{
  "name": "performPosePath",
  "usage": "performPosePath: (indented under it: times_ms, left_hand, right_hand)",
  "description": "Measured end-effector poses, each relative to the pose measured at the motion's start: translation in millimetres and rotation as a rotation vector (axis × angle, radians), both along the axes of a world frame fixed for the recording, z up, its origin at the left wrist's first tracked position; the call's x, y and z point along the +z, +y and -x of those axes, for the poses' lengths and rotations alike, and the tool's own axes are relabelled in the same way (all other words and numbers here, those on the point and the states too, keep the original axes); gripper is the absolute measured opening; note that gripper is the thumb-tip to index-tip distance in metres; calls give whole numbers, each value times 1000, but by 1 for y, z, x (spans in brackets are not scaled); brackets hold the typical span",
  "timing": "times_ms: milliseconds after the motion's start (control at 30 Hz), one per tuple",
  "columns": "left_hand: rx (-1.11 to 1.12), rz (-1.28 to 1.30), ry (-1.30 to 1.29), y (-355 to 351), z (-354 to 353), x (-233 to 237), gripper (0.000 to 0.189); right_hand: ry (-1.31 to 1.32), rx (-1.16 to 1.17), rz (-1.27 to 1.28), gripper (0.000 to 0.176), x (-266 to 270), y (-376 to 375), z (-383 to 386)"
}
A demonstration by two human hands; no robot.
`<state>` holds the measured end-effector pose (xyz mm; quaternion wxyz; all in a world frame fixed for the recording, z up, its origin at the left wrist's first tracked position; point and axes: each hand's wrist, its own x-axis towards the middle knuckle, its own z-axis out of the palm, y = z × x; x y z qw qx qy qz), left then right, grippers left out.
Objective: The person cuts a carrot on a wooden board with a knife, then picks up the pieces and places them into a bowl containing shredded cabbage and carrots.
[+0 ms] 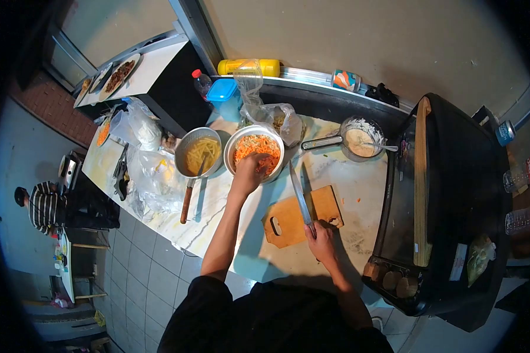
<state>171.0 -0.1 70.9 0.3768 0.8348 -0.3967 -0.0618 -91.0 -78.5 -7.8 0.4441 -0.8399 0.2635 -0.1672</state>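
My left hand (pixel 251 170) reaches into a white bowl (pixel 230 149) of shredded carrot mix (pixel 264 145); its fingers are hidden against the shreds. My right hand (pixel 320 242) is closed around the handle of a long knife (pixel 301 195), its blade pointing away from me. Beneath the knife lies a wooden cutting board (pixel 322 206) with a cut-out handle hole. Left of the bowl stands a saucepan (pixel 181 167) with pale yellow strips in liquid and a utensil in it.
A pan (pixel 359 156) of creamy sauce holds a fork. Plastic bags (pixel 159 182) cover the table's left side. Behind are a blue-lidded container (pixel 222 90) and a red-capped bottle (pixel 200 80). A big black appliance (pixel 453 200) stands right. Another person (pixel 44 206) is far left.
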Motion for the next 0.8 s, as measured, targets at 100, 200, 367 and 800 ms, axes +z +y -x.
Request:
performPosePath:
  times_ms: [100,200,367,800]
  left_hand:
    - [-96,-34,-180,-12,-19,-25,30]
    - [-209,-105,-280,-23,-31,-38,27]
    - [-241,-255,-353,-33,-35,-42,20]
    - [-266,-201,-376,-32,-40,-56,12]
  right_hand:
    - [-58,-36,93,32,-4,0,-4]
    - [5,-36,97,32,-9,-1,-6]
    - [79,-25,82,32,-7,-5,-5]
    - [61,-46,105,30,-5,-2,-4]
